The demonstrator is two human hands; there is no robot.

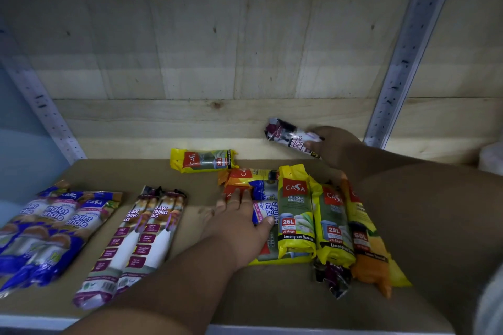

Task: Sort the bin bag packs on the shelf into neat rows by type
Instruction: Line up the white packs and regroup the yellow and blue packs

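Left forearm: nearest the camera, it reaches in from the bottom edge across the shelf (196, 171) front.
Left hand (239, 221): lies flat on the mixed pile, fingers straight and slightly spread, thumb touching a blue singlet-handle pack (268, 211) half buried there.
Right hand (330, 145): at the back right, fingers curled round the end of a purple drawstring pack (290, 136), which is lifted and tilted; its far end is blurred, so whether it touches the back board I cannot tell.
Sorted rows: blue singlet-handle row (54, 223) at the far left, drawstring row (138, 242) just beside it, both lying lengthwise.
Unsorted pile: yellow 25L packs (296, 215) side by side, an orange 60L pack (364, 242) at the right, and another purple pack (333, 279) poking out underneath.
Stray: one yellow 25L pack (202, 160) lies crosswise behind the pile, apart from it.
Handling: the packs look light, soft rolls in glossy film, likely slippery and prone to slide off each other.
Grip advice: take each round the middle of the roll, not by the crimped end.
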